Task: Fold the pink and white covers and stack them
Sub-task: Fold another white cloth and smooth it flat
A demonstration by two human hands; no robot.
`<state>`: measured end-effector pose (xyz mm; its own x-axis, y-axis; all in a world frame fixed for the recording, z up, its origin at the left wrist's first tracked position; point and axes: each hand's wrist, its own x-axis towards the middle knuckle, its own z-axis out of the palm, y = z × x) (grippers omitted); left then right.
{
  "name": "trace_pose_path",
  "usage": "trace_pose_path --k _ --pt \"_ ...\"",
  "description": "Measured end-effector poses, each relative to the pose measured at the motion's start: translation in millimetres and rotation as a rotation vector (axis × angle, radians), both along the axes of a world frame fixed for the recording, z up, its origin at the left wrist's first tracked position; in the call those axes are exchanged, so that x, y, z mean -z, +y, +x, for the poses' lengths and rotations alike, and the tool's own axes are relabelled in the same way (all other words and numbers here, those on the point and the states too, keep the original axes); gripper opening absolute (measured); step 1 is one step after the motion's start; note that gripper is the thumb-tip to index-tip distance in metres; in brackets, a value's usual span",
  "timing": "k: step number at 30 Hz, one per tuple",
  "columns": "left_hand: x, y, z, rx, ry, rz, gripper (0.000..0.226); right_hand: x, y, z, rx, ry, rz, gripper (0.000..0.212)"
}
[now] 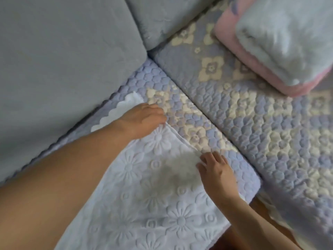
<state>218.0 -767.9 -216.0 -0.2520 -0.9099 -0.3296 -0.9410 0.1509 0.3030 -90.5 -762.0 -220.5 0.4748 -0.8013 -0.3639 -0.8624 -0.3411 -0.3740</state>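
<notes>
The left hand (144, 118) lies knuckles-up at the far corner of the white cover (153, 195), fingers curled over its edge, seemingly gripping it, though blur hides the fingertips. The right hand (216, 174) rests flat, fingers spread, on the same edge nearer the person. The cover runs lengthwise from the person toward the grey back cushions (63, 51), embossed with flowers, one edge scalloped. It lies on the quilted sofa seat (261, 127); folded covers (270, 42), pink under pale, sit well apart.

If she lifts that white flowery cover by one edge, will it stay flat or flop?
Probably flop: the white cover already lies folded under both hands. Its quilted stitching suggests some body, so it would likely drape rather than crumple.
</notes>
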Motion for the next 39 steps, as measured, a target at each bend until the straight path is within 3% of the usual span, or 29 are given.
trace_pose_path --k 2,6,10,14,17,19,23,25,28,32,34,36,39 --pt "3.0 -4.0 2.7 0.054 -0.025 -0.047 0.024 1.5 2.7 -2.1 0.064 -0.003 -0.013 0.019" --pt "5.9 -4.2 -2.2 0.077 -0.118 -0.060 0.024 4.9 5.5 -5.2 0.113 -0.026 0.023 0.011" --pt "0.6 -11.8 -9.0 0.027 -0.090 -0.013 0.013 3.5 5.1 -10.3 0.165 -0.118 0.031 0.020" --pt "7.4 -20.8 -11.7 -0.074 -0.118 -0.003 0.030 5.9 -3.6 -9.0 0.255 -0.128 0.076 0.022" --pt "9.7 -24.6 -15.7 -0.100 -0.127 0.002 0.016 7.4 -8.6 -6.5 0.297 -0.122 0.102 0.018" --pt "12.5 -23.0 -15.0 -0.049 -0.134 -0.039 0.026 5.9 -7.0 -11.4 0.280 -0.127 0.086 0.017" --pt "8.8 -18.3 3.4 0.108 -0.205 -0.032 0.062 2.6 -0.6 -50.2 0.229 -0.018 0.034 0.033" --pt "1.0 -22.1 12.4 0.103 -0.337 0.010 0.062 -1.6 3.6 -74.3 0.219 0.051 0.055 0.037" --pt "-7.3 -32.1 12.6 0.007 -0.459 0.133 0.046 -9.7 6.9 -94.1 0.288 0.070 0.197 0.029" --pt "-20.6 -30.4 5.5 0.011 -0.523 0.224 0.044 -17.4 -2.9 -99.1 0.390 0.057 0.529 0.014" --pt "-27.5 -10.8 14.1 -0.072 -0.497 0.159 0.037 -33.9 -3.4 -100.6 0.401 -0.064 0.658 0.012" --pt "-40.0 23.1 26.7 -0.192 -0.442 -0.030 0.024 -57.2 2.7 -100.4 0.337 -0.164 0.784 0.018" --pt "-65.0 102.1 45.9 -0.405 -0.386 -0.190 0.026 -92.2 30.8 -85.8 0.075 -0.116 0.973 0.021"
